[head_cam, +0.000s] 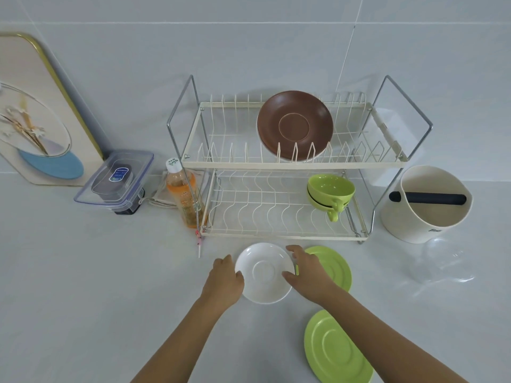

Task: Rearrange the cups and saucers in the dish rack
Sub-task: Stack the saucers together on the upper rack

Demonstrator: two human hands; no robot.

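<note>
1. One white saucer (264, 273) lies on the desk (83, 286) in front of the two-tier dish rack (287, 164).
2. The left hand (225, 277) grips its left rim; the right hand (307, 269) pinches its right rim.
3. Two green saucers lie on the desk: one (336, 268) under the right hand, one (334, 349) nearer.
4. Two stacked green cups (330, 193) sit on the lower tier.
5. One brown saucer (295, 123) stands in the upper tier.

White saucer (264, 273) is showing plain; two saucers (336, 265) (336, 348) and stacked cups (330, 192) are showing lime green; brown saucer (295, 124) is sitting over perhaps a white one; cream rack (290, 164) is gleaming.
</note>
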